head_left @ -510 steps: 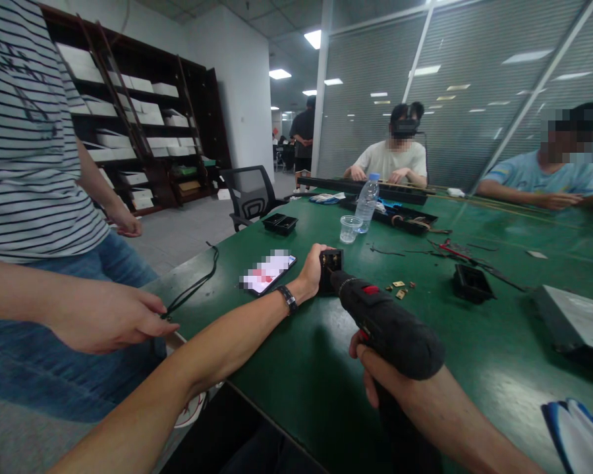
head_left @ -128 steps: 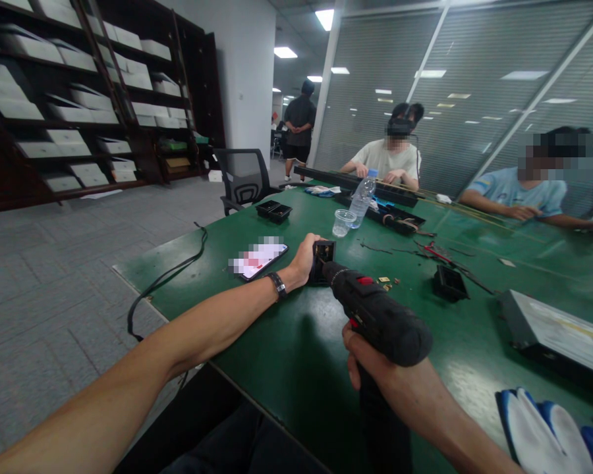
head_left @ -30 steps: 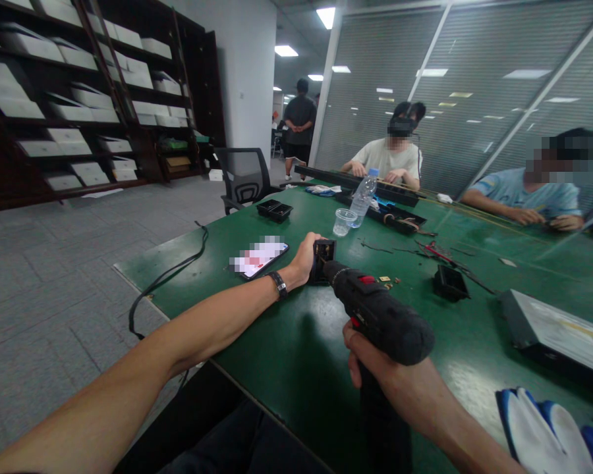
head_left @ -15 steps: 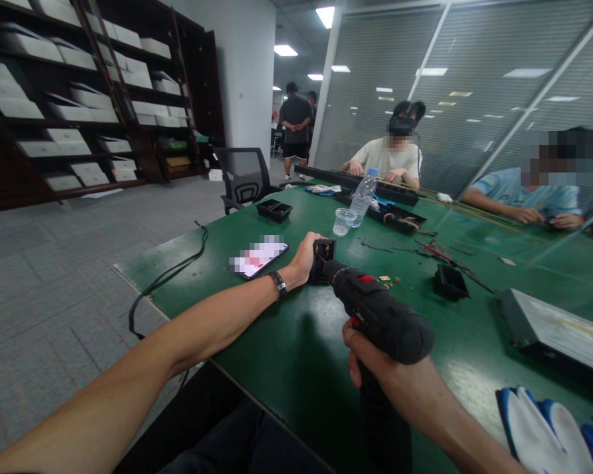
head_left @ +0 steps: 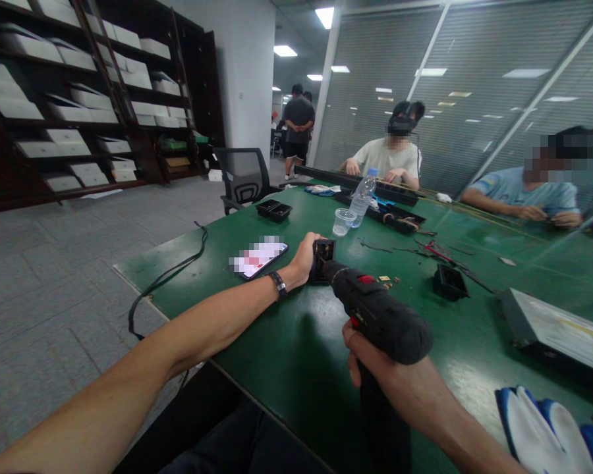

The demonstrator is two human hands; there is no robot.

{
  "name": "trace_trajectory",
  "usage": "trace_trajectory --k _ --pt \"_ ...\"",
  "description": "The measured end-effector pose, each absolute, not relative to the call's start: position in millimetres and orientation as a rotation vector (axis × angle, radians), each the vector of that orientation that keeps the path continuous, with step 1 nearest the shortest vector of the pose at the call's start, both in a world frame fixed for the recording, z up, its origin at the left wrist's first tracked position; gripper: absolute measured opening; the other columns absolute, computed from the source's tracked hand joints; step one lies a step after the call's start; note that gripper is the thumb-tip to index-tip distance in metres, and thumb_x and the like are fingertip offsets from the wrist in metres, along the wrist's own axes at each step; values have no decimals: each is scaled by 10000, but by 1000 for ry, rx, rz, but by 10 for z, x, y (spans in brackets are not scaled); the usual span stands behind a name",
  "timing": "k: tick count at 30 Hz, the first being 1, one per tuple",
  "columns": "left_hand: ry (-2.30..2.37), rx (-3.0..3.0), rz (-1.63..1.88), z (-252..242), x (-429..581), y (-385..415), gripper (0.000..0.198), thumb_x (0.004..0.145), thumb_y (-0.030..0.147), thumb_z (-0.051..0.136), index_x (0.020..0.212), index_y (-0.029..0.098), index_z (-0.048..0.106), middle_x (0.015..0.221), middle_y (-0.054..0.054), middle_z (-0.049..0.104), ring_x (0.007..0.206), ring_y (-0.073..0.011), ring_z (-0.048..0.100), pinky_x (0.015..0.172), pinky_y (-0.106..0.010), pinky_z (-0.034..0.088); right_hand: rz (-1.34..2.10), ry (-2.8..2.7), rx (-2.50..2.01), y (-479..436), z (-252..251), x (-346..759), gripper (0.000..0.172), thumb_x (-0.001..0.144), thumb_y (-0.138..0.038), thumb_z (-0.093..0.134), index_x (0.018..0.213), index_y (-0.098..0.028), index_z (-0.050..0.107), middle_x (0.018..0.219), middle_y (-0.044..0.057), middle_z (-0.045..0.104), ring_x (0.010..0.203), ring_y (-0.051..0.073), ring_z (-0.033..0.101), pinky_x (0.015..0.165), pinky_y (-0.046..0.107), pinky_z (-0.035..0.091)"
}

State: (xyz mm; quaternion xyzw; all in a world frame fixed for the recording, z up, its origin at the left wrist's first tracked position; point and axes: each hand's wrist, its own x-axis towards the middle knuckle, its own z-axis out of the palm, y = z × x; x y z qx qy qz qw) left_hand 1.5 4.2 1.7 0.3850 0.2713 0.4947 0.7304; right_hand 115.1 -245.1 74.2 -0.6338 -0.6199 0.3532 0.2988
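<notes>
My left hand (head_left: 305, 258) grips a small black box-shaped part (head_left: 323, 258) standing upright on the green table (head_left: 286, 349). My right hand (head_left: 383, 378) holds the grip of a black cordless drill (head_left: 380, 316) with a red switch. The drill's nose points into the open face of the black part. Small brass pieces (head_left: 386, 281) lie just right of the part. A wristband sits on my left wrist.
A phone (head_left: 257, 257) lies left of my left hand; a black cable (head_left: 164, 280) trails off the table's corner. A plastic cup (head_left: 343, 222), a water bottle (head_left: 363, 195), black trays (head_left: 449, 282), a flat metal box (head_left: 556, 332) and white-blue gloves (head_left: 543, 431) are around. Two seated people work across the table.
Both hands, the drill and the black part stay as they were. A person standing far back in the corridor has shifted slightly; the striped-shirt person from long ago is gone.
</notes>
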Motion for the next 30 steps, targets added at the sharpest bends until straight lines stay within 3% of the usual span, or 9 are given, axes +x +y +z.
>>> trace_trajectory --k 15,21,30 --pt "593 838 1100 10 20 41 299 977 458 568 849 204 663 747 -35 664 647 -185 614 635 -295 487 966 -1606 -1704 -2445 722 1144 374 980 -547 533 749 -265 615 609 19 684 628 214 621 717 385 486" --pt "588 849 1083 1 17 57 315 970 488 580 846 209 659 763 -46 682 654 -194 627 641 -303 499 976 -1634 -1680 -2433 736 1155 439 993 -518 525 637 -266 572 613 35 693 648 202 622 749 383 479" --pt "597 848 1083 15 17 44 315 970 474 562 845 203 665 746 -40 663 648 -189 612 636 -296 483 953 -1633 -1678 -2437 705 1149 419 994 -517 534 668 -262 596 580 18 675 593 190 602 677 356 479"
